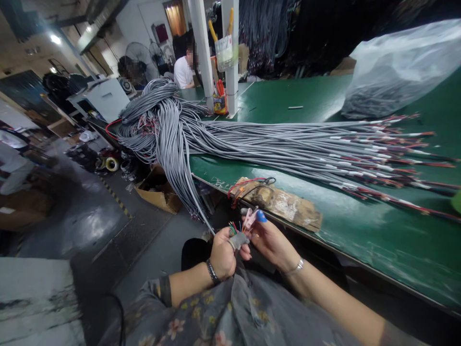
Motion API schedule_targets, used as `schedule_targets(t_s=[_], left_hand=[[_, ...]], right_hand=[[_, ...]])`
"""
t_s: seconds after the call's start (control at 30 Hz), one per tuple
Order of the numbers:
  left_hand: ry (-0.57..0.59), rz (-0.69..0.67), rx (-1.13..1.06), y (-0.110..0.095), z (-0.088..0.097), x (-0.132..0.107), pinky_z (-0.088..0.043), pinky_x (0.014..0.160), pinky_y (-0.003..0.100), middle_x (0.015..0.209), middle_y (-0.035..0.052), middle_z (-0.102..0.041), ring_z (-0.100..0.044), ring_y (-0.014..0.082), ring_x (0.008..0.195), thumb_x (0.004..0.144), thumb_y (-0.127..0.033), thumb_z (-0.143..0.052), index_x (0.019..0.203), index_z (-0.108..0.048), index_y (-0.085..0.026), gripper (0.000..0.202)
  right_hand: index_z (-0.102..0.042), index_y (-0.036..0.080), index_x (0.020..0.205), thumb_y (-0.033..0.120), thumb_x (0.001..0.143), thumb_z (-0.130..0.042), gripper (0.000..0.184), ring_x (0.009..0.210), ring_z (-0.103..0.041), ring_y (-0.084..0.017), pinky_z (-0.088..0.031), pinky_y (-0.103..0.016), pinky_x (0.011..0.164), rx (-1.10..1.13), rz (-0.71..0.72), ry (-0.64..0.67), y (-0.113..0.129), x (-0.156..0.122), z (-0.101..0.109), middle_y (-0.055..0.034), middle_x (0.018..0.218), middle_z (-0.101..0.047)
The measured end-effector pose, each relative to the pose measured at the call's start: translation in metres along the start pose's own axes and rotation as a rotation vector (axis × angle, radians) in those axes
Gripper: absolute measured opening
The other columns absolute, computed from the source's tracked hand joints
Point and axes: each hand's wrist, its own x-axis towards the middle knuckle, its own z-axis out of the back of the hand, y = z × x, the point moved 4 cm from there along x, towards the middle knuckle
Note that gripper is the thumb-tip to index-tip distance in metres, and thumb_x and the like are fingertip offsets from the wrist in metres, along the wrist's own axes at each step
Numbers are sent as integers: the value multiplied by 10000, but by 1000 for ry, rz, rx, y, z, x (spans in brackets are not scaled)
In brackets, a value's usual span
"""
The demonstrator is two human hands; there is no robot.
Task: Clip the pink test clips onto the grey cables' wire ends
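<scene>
The small pink piece (249,218) in the right hand (273,242) is too small to identify.

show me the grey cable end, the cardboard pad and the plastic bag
grey cable end (238,239), head view, the tip gripped by the left hand (221,254)
cardboard pad (288,205), head view, its middle
plastic bag (396,67), head view, its bulging middle

A green bench (378,240) fills the right side; a grey cable bundle (252,139) lies across it and spills over its left edge; a clear plastic bag (396,67) sits at its far right; a white post (201,53) rises at its far end; a worn board (288,205) lies on its near edge; a cardboard box (158,194) stands on the floor below its left edge.
</scene>
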Motion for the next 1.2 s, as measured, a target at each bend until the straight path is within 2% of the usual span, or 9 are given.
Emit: schedule_targets(t_s=[0.17, 0.37, 0.67, 0.77, 0.87, 0.93, 1.03, 1.13, 1.2], left_hand=[[6, -17, -2, -6, 1, -6, -384, 342, 212, 395, -8, -547, -462, 91, 288, 490, -448, -776, 564, -517, -152, 401], [-35, -49, -63, -13, 1, -5, -416, 394, 211, 405, -34, -547, -453, 72, 308, 500, -416, -778, 576, -522, -157, 372], [-23, -71, -47, -10, 0, 0, -444, 435, 227, 434, -32, -546, -465, 74, 337, 533, -434, -776, 620, -522, -154, 388], [-42, -105, -17, -10, 4, 1, -431, 417, 221, 443, -28, -554, -473, 78, 336, 540, -460, -772, 620, -526, -155, 400], [-27, -172, 54, -11, 8, 2, -398, 382, 204, 467, -9, -581, -497, 88, 349, 576, -479, -757, 616, -552, -152, 388], [-17, -204, 121, -13, 11, 1, -398, 381, 198, 484, -1, -596, -510, 89, 362, 596, -476, -754, 623, -576, -149, 373], [-20, -206, 199, -14, 11, 1, -410, 389, 196, 487, -4, -597, -510, 85, 366, 588, -459, -769, 620, -587, -151, 359], [-23, -209, 225, -14, 8, 0, -414, 386, 193, 475, -9, -590, -509, 85, 365, 574, -460, -777, 604, -574, -155, 367], [-28, -218, 233, -14, 7, 1, -414, 381, 190, 467, -13, -584, -507, 85, 362, 577, -466, -774, 606, -571, -157, 371]], right_hand=[[-682, 225, 754, 639, 678, -672, 422, 616, -559, -149, -438, -272, 550, 18, -50, -57, 8, -2, -3, -30, 770, -672], [-694, 205, 743, 495, 649, -778, 316, 601, -521, -125, -434, -240, 540, -39, 18, -93, 15, -3, -6, -1, 682, -633], [-697, 195, 768, 453, 629, -803, 311, 579, -501, -103, -452, -224, 532, -39, -14, -129, 12, -5, -5, 13, 651, -605], [-677, 199, 707, 481, 651, -779, 305, 550, -468, -113, -425, -246, 517, -106, 78, -159, 15, -5, -3, 13, 610, -578], [-633, 208, 587, 555, 647, -752, 372, 509, -411, -117, -379, -261, 498, -301, 266, -258, 22, -6, 1, 15, 543, -534], [-620, 219, 556, 625, 652, -704, 426, 507, -408, -129, -372, -276, 502, -394, 322, -287, 23, -6, 2, 6, 534, -532], [-637, 231, 597, 686, 659, -648, 459, 533, -450, -150, -398, -294, 526, -310, 214, -193, 16, -1, -1, -1, 550, -550], [-684, 231, 721, 649, 637, -701, 427, 586, -510, -152, -433, -289, 561, -127, 73, -137, 9, 4, -4, -1, 627, -613], [-691, 224, 737, 601, 615, -750, 401, 589, -516, -136, -444, -277, 575, -46, 59, -147, 8, 6, -5, 7, 654, -629]])
